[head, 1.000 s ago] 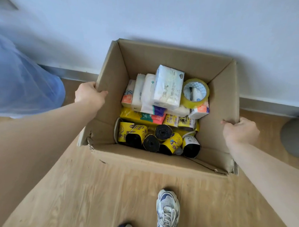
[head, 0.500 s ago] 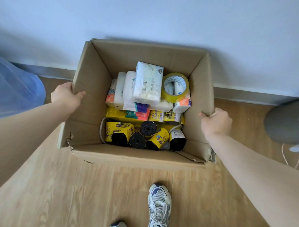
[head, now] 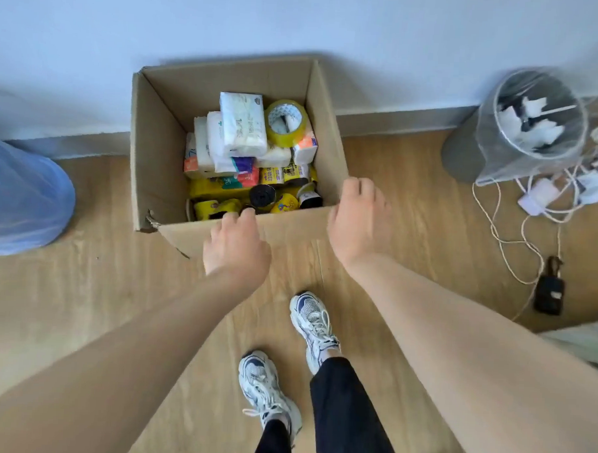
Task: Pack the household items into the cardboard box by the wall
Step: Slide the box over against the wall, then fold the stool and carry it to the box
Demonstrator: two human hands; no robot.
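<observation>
The open cardboard box [head: 157,134] stands on the wood floor against the white wall. Inside it are white tissue packs [head: 242,124], a yellow tape roll [head: 285,140], and several yellow and black bin-bag rolls [head: 282,204] along the near side. My left hand [head: 236,246] hooks its fingers over the top edge of the box's near flap. My right hand [head: 358,218] lies over the near right corner, fingers bent over the rim. The near flap hides the front of the contents.
A grey waste bin [head: 531,127] lined with clear plastic stands to the right by the wall, with white cables and chargers [head: 538,199] and a black plug [head: 548,292] on the floor beside it. A blue bag [head: 21,197] lies left. My feet [head: 315,326] are just behind the box.
Both hands have left the box's side walls and come to its near flap and near right corner. The view has shifted, and the box now sits further from me.
</observation>
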